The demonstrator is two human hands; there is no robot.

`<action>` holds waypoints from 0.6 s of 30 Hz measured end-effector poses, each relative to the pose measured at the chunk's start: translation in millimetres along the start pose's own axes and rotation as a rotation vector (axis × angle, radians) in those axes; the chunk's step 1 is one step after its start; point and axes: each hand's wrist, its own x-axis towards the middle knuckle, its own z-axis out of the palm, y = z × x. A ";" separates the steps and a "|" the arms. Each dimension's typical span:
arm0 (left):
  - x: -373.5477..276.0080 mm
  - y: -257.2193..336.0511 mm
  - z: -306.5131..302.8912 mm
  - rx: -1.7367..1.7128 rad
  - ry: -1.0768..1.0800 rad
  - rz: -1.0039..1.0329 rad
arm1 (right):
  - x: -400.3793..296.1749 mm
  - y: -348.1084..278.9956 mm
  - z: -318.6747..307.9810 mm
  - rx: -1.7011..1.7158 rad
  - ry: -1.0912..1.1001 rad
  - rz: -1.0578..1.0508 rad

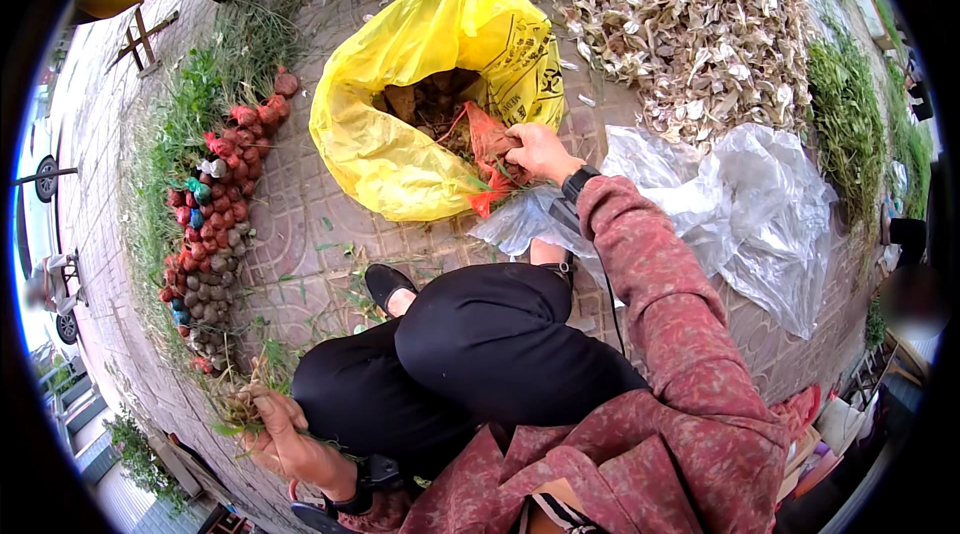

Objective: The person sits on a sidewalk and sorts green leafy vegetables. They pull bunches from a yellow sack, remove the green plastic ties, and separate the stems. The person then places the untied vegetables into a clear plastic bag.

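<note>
A yellow plastic bag (390,159) stands wide open on the paving, with brown, earthy matter inside that I cannot name exactly. At its near right rim, my right hand (540,151) grips a red mesh bag (487,140), which hangs partly over the bag's opening. Some green blades show beside that mesh. Low on the left, by my knee, my left hand (285,433) is closed on a tuft of grass with roots (244,406). Clear plastic sheeting (765,211) lies to the right of my right forearm.
Several small red, brown and blue mesh-wrapped bundles (217,222) lie in a long heap at the left, beside green weeds (184,95). A large pile of dry, pale husks (697,31) covers the upper right. Cut greenery (847,121) lies beyond it. A person sits at the far left.
</note>
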 end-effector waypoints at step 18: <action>8.2 0.5 9.4 0.016 -0.025 -0.071 | 26.0 -43.9 -28.2 1.194 -0.055 0.258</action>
